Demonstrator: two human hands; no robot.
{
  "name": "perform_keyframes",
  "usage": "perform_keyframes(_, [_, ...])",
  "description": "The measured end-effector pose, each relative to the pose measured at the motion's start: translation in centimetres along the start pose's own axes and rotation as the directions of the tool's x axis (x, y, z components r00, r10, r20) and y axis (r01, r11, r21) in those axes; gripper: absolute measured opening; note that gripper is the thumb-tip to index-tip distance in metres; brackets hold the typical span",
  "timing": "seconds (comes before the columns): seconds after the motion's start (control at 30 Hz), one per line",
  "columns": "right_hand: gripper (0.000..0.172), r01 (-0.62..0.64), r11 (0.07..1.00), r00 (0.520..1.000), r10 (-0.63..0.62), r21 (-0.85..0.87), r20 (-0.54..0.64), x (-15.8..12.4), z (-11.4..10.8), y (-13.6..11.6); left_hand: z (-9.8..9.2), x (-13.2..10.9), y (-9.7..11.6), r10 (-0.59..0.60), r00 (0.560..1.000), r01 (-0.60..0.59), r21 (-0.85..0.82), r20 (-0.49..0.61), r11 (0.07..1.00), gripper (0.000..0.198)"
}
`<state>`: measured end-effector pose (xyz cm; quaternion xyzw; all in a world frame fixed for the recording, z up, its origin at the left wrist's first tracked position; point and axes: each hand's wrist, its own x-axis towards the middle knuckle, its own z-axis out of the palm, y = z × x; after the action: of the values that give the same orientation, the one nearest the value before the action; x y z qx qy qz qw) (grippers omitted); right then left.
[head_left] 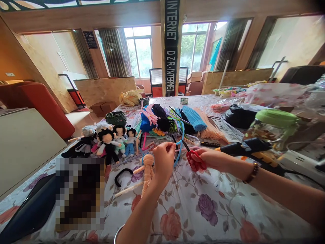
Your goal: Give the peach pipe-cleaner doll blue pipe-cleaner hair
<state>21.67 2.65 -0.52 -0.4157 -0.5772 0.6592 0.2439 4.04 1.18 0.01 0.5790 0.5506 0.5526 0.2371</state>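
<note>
My left hand [164, 161] is closed in a pinch on a light blue pipe cleaner [182, 130], which bends in a curve between my hands. Red-handled scissors [198, 160] are in my right hand [210, 156], their dark blades pointing up and left beside the blue strand. Whether the blades touch it, I cannot tell. Just left of my left wrist lies a peach doll [147, 169] of wound pipe cleaner, with a bit of blue at its head; my forearm hides its lower part. Beside the doll are a curved black pipe cleaner [117, 178] and a straight peach pipe cleaner [127, 190].
Several finished dolls [109, 144] sit at the left, near a dark woven basket [116, 118]. Bundles of coloured pipe cleaners [194, 118] lie behind my hands. At the right are a glue gun [243, 147], a green-lidded jar [274, 123] and a black bag [238, 116].
</note>
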Motion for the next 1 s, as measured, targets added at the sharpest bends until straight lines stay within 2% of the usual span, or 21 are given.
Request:
perform_keyframes(0.3, [0.018, -0.028, 0.997, 0.999, 0.030, 0.068, -0.018, 0.4, -0.1, 0.4, 0.0, 0.1, -0.1, -0.012, 1.000, 0.011, 0.021, 0.016, 1.000, 0.013])
perform_keyframes(0.47, [0.032, -0.032, 0.993, 0.999, 0.034, 0.117, -0.015, 0.6, -0.6, 1.2, -0.1, -0.1, 0.0, -0.022, 1.000, 0.021, 0.017, 0.019, 1.000, 0.016])
perform_keyframes(0.57, [0.041, -0.012, 0.993, 0.999, 0.018, 0.121, -0.047, 0.9, -0.4, 1.8, -0.1, -0.2, 0.4, -0.032, 0.999, 0.032, -0.026, -0.017, 0.999, 0.017])
perform_keyframes(0.63, [0.045, 0.000, 0.998, 0.995, 0.006, 0.059, -0.095, 1.2, -0.1, 2.2, -0.2, -0.1, 0.5, -0.055, 0.997, 0.051, -0.087, -0.050, 0.995, 0.018])
perform_keyframes(0.73, [0.047, -0.001, 0.986, 0.985, -0.028, -0.167, -0.172, 1.4, 0.6, 2.2, -0.2, 0.0, 0.5, -0.115, 0.988, 0.091, -0.212, -0.102, 0.973, 0.019])
perform_keyframes(0.8, [0.045, 0.029, 0.917, 0.976, -0.111, -0.398, -0.185, 1.1, 1.2, 1.8, -0.1, 0.1, 0.3, -0.168, 0.980, 0.127, -0.315, -0.106, 0.941, 0.019])
perform_keyframes(0.83, [0.044, 0.055, 0.840, 0.970, -0.174, -0.540, -0.172, 0.8, 1.5, 1.6, -0.1, 0.2, 0.2, -0.197, 0.976, 0.149, -0.374, -0.094, 0.915, 0.019])
perform_keyframes(0.9, [0.037, 0.022, 0.595, 0.948, -0.268, -0.804, -0.172, 0.0, 2.0, 1.0, 0.1, 0.2, 0.0, -0.260, 0.964, 0.201, -0.494, -0.052, 0.846, 0.018])
perform_keyframes(0.97, [0.035, -0.106, 0.368, 0.930, -0.291, -0.924, -0.223, -0.8, 2.5, 0.7, 0.4, 0.2, -0.3, -0.325, 0.946, 0.259, -0.587, -0.008, 0.767, 0.019])
perform_keyframes(1.0, [0.034, -0.149, 0.289, 0.930, -0.284, -0.946, -0.233, -1.1, 2.6, 0.6, 0.5, 0.2, -0.4, -0.351, 0.936, 0.285, -0.618, 0.016, 0.732, 0.021])
